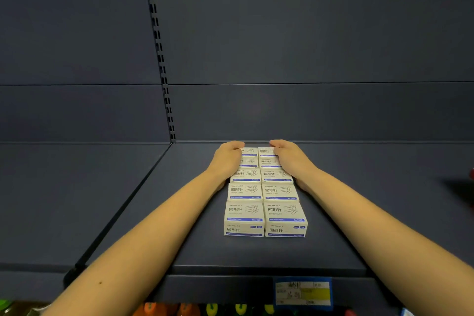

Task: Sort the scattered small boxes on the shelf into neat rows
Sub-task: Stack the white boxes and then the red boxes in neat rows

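The small white-and-blue card boxes [265,202] look matt and smooth. The dark grey-blue metal shelf [205,246] has a smooth, matt painted finish. At five o'clock, the blue-framed price label [302,293] looks glossy.

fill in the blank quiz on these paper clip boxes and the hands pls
1. The small boxes lie on the shelf in ___ columns.
2. Each column holds ___ boxes.
3. The left hand and the right hand flank the boxes nearest the shelf's ___ wall.
4. The price label on the front edge has a ___ border.

Missing words: two; five; back; blue.
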`<state>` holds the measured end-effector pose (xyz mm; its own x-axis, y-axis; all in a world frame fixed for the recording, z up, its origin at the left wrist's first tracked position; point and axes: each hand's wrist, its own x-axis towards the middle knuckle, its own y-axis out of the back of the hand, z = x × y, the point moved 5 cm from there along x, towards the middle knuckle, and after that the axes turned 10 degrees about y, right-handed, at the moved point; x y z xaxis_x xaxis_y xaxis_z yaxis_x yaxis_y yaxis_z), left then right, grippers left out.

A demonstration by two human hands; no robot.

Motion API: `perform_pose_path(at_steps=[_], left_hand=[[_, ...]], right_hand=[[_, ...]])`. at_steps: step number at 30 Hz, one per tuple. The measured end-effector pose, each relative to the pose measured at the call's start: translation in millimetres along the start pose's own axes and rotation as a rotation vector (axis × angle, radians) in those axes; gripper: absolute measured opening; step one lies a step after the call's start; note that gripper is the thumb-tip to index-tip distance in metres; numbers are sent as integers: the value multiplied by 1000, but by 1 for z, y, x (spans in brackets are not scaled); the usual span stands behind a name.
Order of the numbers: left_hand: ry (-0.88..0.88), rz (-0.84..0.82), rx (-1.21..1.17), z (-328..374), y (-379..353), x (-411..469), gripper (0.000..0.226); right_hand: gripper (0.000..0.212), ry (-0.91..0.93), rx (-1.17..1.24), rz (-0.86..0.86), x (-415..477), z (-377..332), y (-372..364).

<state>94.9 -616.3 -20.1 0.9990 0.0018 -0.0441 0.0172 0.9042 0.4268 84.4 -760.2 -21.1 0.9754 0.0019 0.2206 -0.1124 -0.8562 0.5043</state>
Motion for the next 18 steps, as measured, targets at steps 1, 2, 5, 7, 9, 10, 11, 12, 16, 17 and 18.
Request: perform_pose_path(at_steps=[1,2,5,7,9,10,11,12,16,17,18], left_hand=[[7,-2,-7,0,0,0,32],[15,-13,-11,-1,-1,-1,30],[68,-54,-88,-2,-1,-4,26],[113,-103,-184,-5,-2,-7,23],[168,-138,-284,-13,-3,-10,33],[188,-147,-322,-17,-4,-11,37],[209,-150,-350,-20,-5,-12,41],[238,-152,-377,-21,-7,-13,43],[252,-100,-405,-19,-9,-16,45],[249,-77,-412,-18,-9,-15,45],[247,-56,-418,-19,-9,-14,45]], right_hand=[[42,-7,5,5,-1,0,0],[40,-15,16,10,-2,0,-1],[31,-82,135,16,-2,1,-2],[35,-149,261,25,-5,4,-2],[37,-202,373,15,-11,8,-4],[39,-217,410,5,-13,9,-6],[41,-224,433,-1,-15,10,-7],[42,-225,444,0,-16,11,-9],[40,-226,445,28,-16,12,-9],[41,-224,437,34,-16,11,-8],[42,-221,426,37,-17,12,-7]])
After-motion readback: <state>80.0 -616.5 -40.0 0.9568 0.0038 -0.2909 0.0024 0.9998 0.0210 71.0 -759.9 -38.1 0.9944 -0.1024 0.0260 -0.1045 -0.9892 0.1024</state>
